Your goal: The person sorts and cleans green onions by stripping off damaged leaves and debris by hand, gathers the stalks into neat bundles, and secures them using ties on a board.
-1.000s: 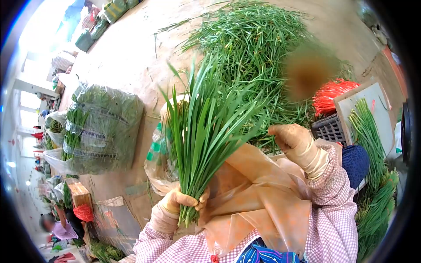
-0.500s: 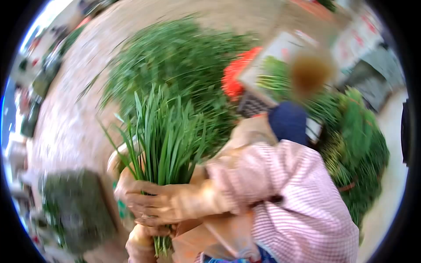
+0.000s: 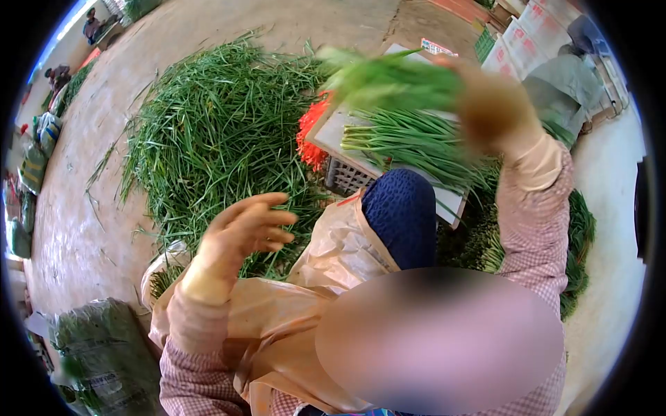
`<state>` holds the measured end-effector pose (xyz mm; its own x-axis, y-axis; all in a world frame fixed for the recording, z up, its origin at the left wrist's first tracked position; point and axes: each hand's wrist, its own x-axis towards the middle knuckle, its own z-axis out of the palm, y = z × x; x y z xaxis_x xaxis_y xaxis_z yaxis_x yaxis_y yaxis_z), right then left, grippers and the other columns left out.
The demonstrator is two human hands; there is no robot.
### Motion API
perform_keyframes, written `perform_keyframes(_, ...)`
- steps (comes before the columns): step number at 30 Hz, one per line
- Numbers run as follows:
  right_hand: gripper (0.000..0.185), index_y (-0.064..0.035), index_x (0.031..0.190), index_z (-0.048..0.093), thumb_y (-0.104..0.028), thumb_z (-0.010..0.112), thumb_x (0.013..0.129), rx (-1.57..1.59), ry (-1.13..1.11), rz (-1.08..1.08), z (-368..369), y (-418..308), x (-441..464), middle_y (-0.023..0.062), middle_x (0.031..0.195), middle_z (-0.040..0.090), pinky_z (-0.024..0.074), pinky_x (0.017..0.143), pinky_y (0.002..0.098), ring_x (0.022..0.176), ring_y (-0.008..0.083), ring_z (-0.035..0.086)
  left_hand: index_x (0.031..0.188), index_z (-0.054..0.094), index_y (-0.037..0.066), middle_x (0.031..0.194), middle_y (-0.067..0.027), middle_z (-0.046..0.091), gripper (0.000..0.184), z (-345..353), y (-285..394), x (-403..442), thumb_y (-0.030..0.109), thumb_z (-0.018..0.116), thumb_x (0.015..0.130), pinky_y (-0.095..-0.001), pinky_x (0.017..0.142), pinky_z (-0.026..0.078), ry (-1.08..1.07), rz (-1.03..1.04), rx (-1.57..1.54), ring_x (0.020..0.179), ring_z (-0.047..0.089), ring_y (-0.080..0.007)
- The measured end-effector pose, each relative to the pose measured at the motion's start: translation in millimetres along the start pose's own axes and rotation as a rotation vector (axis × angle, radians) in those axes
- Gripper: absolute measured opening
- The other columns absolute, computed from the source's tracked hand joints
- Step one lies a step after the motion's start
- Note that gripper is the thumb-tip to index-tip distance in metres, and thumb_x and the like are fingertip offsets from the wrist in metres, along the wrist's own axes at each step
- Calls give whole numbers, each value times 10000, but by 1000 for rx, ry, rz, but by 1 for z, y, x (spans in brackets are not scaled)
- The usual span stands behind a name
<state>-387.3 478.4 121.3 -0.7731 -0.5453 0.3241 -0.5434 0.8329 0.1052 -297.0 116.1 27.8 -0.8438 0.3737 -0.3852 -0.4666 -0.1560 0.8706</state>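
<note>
My left hand (image 3: 250, 225), in a tan glove, is raised with its fingers apart and holds nothing. On the right my right hand (image 3: 479, 90) grips a bunch of green leaves (image 3: 395, 82), blurred by motion, above a white board (image 3: 331, 135). Part of that hand lies under a blurred patch. Another green bunch (image 3: 409, 139) lies on the board, its pale stems toward the left. A large loose heap of green leaves (image 3: 208, 125) covers the floor left of the board.
Red ties (image 3: 313, 135) and a dark crate (image 3: 347, 177) are beside the board. My blue-clad knee (image 3: 399, 218) rises in front of it. A wrapped bale (image 3: 104, 353) stands at lower left. White boxes (image 3: 524, 45) are at upper right. Two people (image 3: 94, 28) sit far off at upper left.
The view has turned right. My right hand has carried the leaf bunch from my left hand over to the board. My left hand has let go and opened.
</note>
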Motion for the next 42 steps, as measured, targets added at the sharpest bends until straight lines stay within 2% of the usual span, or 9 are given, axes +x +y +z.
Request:
perform_keyframes(4,678,-141,1326,453,-111,676,686,-57,24,137,51,65,-27,172,1009,641,504,798,393,904,329,631,1168,573,-31,917,-50,666,378,44,-14,73,201,563,870,-206,610,469,-46,-22,436,699,599,-92)
perform_keyframes(8,782,-134,1379,383,-295,742,704,-17,45,130,113,42,-33,180,1190,574,483,860,368,1047,308,587,1067,630,-15,798,-48,674,350,65,-41,154,263,581,860,-237,511,459,-80,-2,645,599,578,-97)
perform_keyframes(11,829,-121,1414,326,-383,725,736,-6,-524,316,149,35,-27,209,1307,477,420,947,406,1153,367,506,912,676,-5,766,-86,679,323,73,-44,187,292,580,829,-286,610,503,19,-105,646,607,619,-171)
perform_keyframes(15,856,-97,1422,311,-435,703,741,363,-276,209,162,69,-50,200,1315,458,333,997,477,1201,362,441,909,656,-3,755,-58,671,255,82,-43,206,236,599,839,-264,509,446,82,-124,452,526,539,-126)
perform_keyframes(18,851,-96,1420,318,-440,694,738,107,-117,250,153,59,-47,191,1334,446,310,1007,487,1210,354,432,937,651,22,797,-14,680,192,86,-38,215,190,600,858,-222,457,393,93,-69,420,535,504,-76)
perform_keyframes(22,929,-100,1427,312,-655,568,728,203,-49,154,155,16,-40,186,1307,449,298,1000,500,1215,358,415,948,650,9,815,-16,688,188,87,-39,226,159,602,844,-220,460,398,92,-33,401,537,515,-72)
perform_keyframes(27,1100,-144,1466,203,-379,814,582,205,-11,249,196,18,-37,171,1401,347,226,1066,503,1292,352,329,1060,637,-2,802,-47,684,289,74,-46,232,95,601,790,-199,377,360,28,-85,328,430,484,-69)
perform_keyframes(35,1110,-141,1457,223,-321,830,545,376,-82,228,187,33,-30,139,1398,362,245,1071,472,1277,342,354,1008,656,9,728,-24,655,339,92,-50,226,274,702,802,-216,376,312,14,-102,263,408,421,-62)
perform_keyframes(42,1119,-154,1469,199,-342,823,560,256,-90,266,187,19,-32,121,1414,328,211,1071,498,1307,320,306,945,656,10,658,-19,614,261,86,-62,231,252,660,846,-204,376,307,63,-58,352,396,396,-56)
